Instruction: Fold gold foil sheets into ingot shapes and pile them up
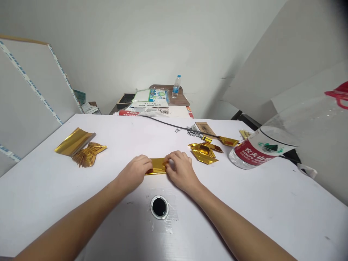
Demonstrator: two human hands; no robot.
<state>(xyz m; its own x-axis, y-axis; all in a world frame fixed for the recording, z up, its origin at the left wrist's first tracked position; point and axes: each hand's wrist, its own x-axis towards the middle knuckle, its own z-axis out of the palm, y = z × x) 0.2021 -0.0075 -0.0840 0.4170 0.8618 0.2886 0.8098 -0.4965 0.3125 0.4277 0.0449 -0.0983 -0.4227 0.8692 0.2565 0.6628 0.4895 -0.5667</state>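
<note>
A folded sheet of shiny gold foil paper lies on the white table in front of me. At its left end, my left hand has its fingers curled over the paper. My right hand grips the right end, with the thumb near the front edge and the fingers bent behind. Both ends of the paper are hidden under the hands. Off to the left lie a gold foil stack and a fringed, pleated gold piece. Several folded gold ingot shapes are heaped right of my right hand.
A large clear water bottle with a red label stands at the right. A black cable, a yellow-handled tool and brown card lie farther back. A round black-centred hole is near me. Behind the table stands a small bottle.
</note>
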